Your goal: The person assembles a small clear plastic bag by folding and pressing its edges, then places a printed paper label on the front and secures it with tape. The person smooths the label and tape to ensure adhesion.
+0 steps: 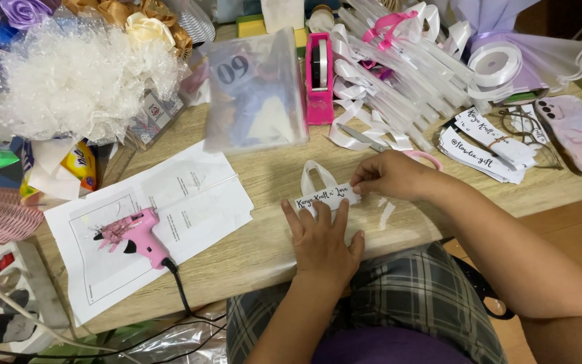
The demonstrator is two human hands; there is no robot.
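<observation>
Here, left hand (pixel 321 239) lying flat, fingers spread, pressing white label (pixel 327 197) onto worktop (pixel 264 243). Right hand (pixel 389 176) pinching label's right end, grip pressed together on it. White ribbon loop (pixel 314 176) sticking up just behind label. Pink glue gun (pixel 136 236) resting on paper sheet (pixel 197 202), well left.

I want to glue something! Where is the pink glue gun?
The pink plastic glue gun lies on white paper sheets at the wooden table's left, left of the left hand.
</observation>
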